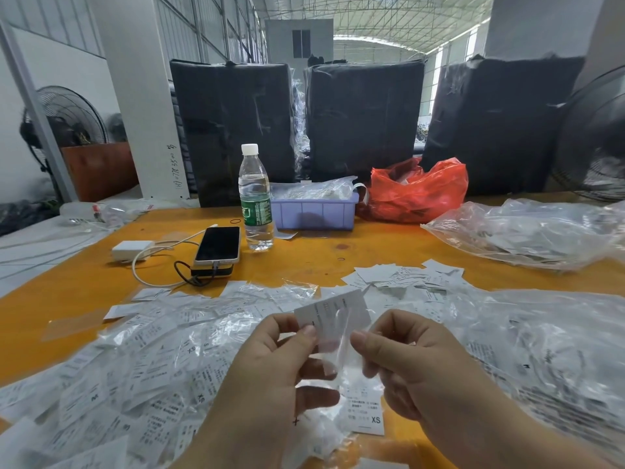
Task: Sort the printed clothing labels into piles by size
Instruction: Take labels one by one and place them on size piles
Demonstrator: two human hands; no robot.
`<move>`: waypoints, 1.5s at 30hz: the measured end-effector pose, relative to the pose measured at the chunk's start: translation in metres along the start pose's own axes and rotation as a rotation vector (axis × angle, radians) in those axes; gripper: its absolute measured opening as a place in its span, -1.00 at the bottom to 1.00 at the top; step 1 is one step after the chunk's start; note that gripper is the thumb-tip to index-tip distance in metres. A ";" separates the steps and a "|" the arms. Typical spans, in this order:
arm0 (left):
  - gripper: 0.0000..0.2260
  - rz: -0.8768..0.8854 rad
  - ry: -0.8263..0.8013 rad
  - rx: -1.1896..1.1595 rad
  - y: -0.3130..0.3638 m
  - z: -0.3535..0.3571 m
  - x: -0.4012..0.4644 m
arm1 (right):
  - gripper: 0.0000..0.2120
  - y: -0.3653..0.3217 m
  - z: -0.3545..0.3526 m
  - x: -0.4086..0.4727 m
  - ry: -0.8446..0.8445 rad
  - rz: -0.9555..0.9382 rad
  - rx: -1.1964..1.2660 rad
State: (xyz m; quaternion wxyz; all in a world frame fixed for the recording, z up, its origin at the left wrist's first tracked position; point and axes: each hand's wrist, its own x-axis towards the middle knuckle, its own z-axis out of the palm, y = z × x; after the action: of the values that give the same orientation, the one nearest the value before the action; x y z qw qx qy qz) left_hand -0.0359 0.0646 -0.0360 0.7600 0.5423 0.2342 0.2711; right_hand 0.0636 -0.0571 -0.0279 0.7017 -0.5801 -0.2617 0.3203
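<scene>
"What did the hands hold?"
"The left hand point(270, 360) and right hand point(402, 360) both pinched a small white printed label in a clear sleeve point(333, 314) raised between them, probably to read its size."

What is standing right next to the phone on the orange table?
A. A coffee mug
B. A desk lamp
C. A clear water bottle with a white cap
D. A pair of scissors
C: a clear water bottle with a white cap and a green label stands upright on the orange table, just to the right of the dark phone and in front of the purple tray.
</scene>
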 end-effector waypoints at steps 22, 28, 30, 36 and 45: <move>-0.95 0.341 0.085 0.246 -0.001 0.002 0.023 | -0.63 0.004 0.002 -0.002 0.082 -0.056 -0.025; -0.94 0.346 0.044 0.240 0.001 0.003 0.016 | -0.60 -0.002 0.002 -0.006 0.069 -0.116 -0.138; -0.94 0.354 0.029 0.254 0.002 0.003 0.014 | -0.61 -0.003 0.003 -0.007 0.080 -0.121 -0.155; -0.89 0.256 0.017 0.289 0.001 0.008 0.013 | -0.72 -0.002 0.003 -0.007 0.057 -0.204 -0.227; -0.92 0.566 0.040 0.647 -0.003 0.018 0.002 | -0.76 0.004 0.017 -0.012 0.027 -0.346 -0.339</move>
State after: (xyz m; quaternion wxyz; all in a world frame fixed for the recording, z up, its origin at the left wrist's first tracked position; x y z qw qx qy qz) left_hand -0.0219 0.0527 -0.0340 0.4417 0.7902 0.1636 0.3920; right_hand 0.0427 -0.0545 -0.0287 0.6424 -0.6402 -0.3977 0.1388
